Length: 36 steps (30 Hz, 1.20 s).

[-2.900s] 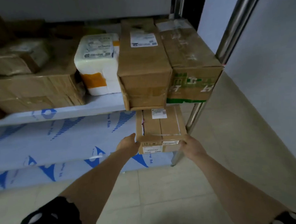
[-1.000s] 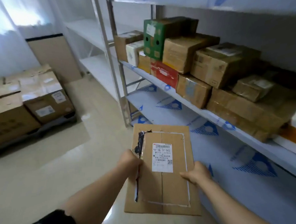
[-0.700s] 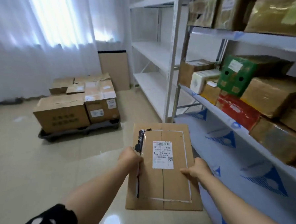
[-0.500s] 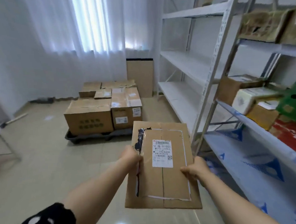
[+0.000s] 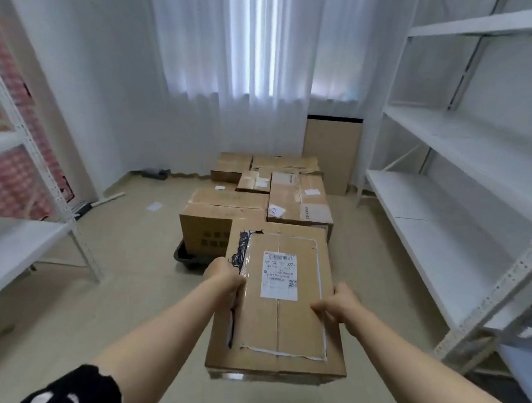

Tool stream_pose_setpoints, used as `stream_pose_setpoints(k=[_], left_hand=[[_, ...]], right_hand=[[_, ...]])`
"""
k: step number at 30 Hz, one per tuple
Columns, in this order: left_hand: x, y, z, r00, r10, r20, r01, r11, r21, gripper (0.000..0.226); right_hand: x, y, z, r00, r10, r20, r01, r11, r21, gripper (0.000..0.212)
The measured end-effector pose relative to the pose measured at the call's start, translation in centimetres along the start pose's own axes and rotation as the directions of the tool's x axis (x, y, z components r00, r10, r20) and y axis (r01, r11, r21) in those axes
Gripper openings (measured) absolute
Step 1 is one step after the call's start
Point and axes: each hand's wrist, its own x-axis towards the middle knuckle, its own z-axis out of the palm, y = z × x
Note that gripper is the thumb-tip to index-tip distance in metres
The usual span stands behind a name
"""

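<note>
**Parcel storeroom**

We tag this as a storage room for parcels. Tall white slotted-metal racks line both sides: the right rack (image 5: 459, 148) and the left rack (image 5: 20, 242), with red printed packs (image 5: 4, 181) on the left one. Taped brown floor cartons (image 5: 222, 222), several with white stickers, sit stacked on a low black tray (image 5: 184, 258) mid-room. A flat cardboard sheet (image 5: 333, 154) leans on the wall beside the sheer curtain (image 5: 236, 64). The labelled carton (image 5: 274, 324) being carried bears a printed shipping label (image 5: 278, 276) with a barcode. The walls are plain white and the floor tiles (image 5: 123, 270) pale and glossy.
</note>
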Motion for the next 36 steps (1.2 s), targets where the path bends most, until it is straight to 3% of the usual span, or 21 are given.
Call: stream_pose_setpoints(k=[3,11,15,22,26,29,32,36], left_hand=[[7.0,1.7,-2.4,0.997,-0.055,-0.055,0.051,0.996,-0.072,0.028],[23.2,4.1,-10.4,0.973,-0.184,-0.139,0.173,0.981,-0.09,0.019],[32.3,4.7,-13.8,0.965,-0.206,-0.162,0.184,0.973,-0.143,0.021],[51.1,5.7,-19.3,0.969,-0.204,-0.14,0.181,0.97,-0.161,0.018],[60.8,7.6,-22.2,0.971,-0.209,-0.116,0.188,0.966,-0.175,0.016],[67.1,9.6,-23.4,0.976,-0.199,-0.091,0.185,0.972,-0.144,0.02],[73.9,11.7,-24.0,0.983,-0.168,-0.072,0.157,0.978,-0.136,0.01],[83.0,14.3,-24.1,0.987,-0.153,-0.057,0.142,0.977,-0.161,0.021]], right_hand=[[7.4,-5.5,1.8,0.997,-0.047,0.068,0.05,0.998,-0.042,0.023],[22.7,-20.3,8.0,0.967,-0.121,0.226,0.155,0.978,-0.14,0.029],[29.6,-26.5,12.3,0.956,-0.122,0.265,0.152,0.984,-0.094,0.029],[42.1,-37.2,20.0,0.963,-0.045,0.265,0.063,0.996,-0.061,0.045],[48.7,-42.9,22.6,0.973,-0.043,0.225,0.058,0.997,-0.056,0.035],[54.0,-45.6,24.6,0.984,0.01,0.179,0.002,0.998,-0.07,0.044],[59.8,-48.5,26.0,0.989,0.041,0.145,-0.037,0.999,-0.028,0.045],[68.6,-52.1,27.5,0.988,0.043,0.146,-0.05,0.998,0.045,0.043]])
